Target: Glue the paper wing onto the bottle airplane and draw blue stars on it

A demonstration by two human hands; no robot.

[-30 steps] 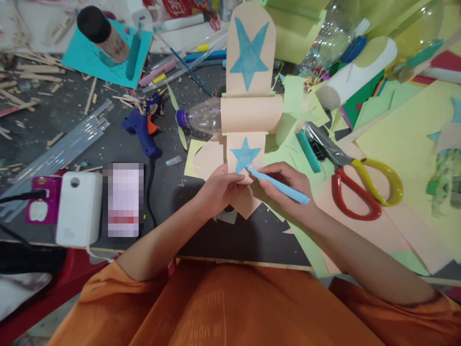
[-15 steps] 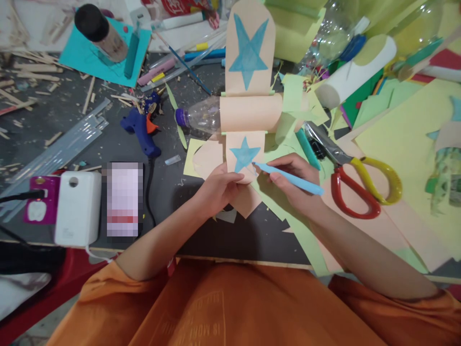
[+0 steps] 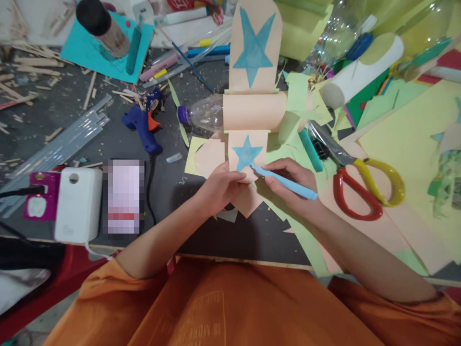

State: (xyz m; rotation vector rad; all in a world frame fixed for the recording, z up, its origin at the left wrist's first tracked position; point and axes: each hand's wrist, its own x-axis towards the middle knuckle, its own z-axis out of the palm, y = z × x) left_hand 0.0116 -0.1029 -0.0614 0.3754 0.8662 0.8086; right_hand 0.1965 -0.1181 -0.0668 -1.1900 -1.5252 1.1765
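My right hand (image 3: 293, 185) grips a light blue pen (image 3: 288, 184), its tip touching the lower right of a small blue star (image 3: 247, 154) drawn on a peach paper flap. My left hand (image 3: 219, 187) pinches the lower edge of that flap, fingers closed on the paper. The flap hangs from a clear plastic bottle (image 3: 203, 115) with a purple cap, wrapped in peach paper. A taller peach flap with a large blue star (image 3: 254, 45) rises on the bottle's far side.
Red and yellow scissors (image 3: 355, 180) lie right of my hands among green and peach paper sheets. A blue glue gun (image 3: 142, 127), glue sticks (image 3: 57, 149), a white charger (image 3: 75, 204) and a phone (image 3: 123, 196) sit to the left. Wood scraps litter the far left.
The pen tip left the star's lower right point, lifted slightly to the right, then returned to the star's edge. My left hand has kept its hold on the flap.
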